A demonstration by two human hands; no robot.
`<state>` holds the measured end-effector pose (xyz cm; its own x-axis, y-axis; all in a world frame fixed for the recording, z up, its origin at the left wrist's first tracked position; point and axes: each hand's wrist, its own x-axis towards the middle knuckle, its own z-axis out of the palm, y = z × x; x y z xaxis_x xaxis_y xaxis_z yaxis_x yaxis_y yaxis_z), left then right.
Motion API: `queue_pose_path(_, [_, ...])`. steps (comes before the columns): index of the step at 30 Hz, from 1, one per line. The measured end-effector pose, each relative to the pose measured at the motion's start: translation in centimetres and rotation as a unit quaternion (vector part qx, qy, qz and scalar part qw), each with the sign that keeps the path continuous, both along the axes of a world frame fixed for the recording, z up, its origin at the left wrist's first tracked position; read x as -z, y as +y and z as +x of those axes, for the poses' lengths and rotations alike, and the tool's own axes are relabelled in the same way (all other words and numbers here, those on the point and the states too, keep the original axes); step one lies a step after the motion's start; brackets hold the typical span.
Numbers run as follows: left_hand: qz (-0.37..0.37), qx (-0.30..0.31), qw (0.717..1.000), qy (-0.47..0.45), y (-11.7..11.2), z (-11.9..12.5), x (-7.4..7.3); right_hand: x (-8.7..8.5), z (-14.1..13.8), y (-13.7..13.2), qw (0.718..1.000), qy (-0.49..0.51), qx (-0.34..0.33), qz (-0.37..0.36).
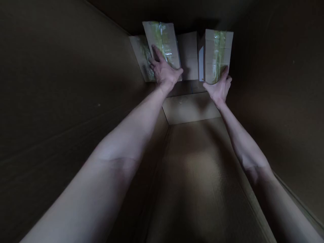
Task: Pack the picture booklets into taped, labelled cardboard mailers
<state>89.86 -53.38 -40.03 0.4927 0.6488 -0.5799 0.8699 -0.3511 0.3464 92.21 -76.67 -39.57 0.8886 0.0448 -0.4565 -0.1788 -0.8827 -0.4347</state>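
Observation:
Both arms reach deep into a large, dim cardboard carton. My left hand [165, 71] spans the front of a small cardboard box [164, 32] sealed with shiny yellowish tape, its thumb by the right edge and its fingers by the left. This box leans a little to the left. Farther right, my right hand [219, 89] grips the lower part of a second taped cardboard box [209, 47], thumb at the left edge and fingers at the right. A white label shows on that box's left side. Some fingertips of both hands are hard to make out.
Another taped box [141, 59] stands left of my left hand, partly covered. Between the two held boxes, a plain cardboard surface [189, 54] shows farther back. Below them runs a pale cardboard step [192, 107]. Carton walls [63, 84] rise close on both sides above the cardboard floor [192, 162].

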Motion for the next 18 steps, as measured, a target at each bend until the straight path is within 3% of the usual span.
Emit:
queue_pose_path(5, [-0.108, -0.031, 0.981, -0.158, -0.4, -1.0, 1.5, -0.9, -2.3, 3.1, 1.000, 0.008, 0.004, -0.012])
queue_pose_path(10, [-0.091, -0.028, 0.993, -0.073, -0.3, -1.7, 2.2, -0.6, 0.9, -1.6, 0.997, -0.023, 0.034, -0.068])
queue_pose_path(13, [-0.091, -0.053, 0.994, -0.043, 0.2, -2.7, 2.9, 1.0, 2.4, -3.6, 0.997, -0.037, 0.006, -0.063])
queue_pose_path(18, [-0.126, -0.060, 0.986, -0.092, 1.1, -5.3, 4.2, 5.7, 3.3, -1.6, 0.997, 0.012, -0.052, -0.064])
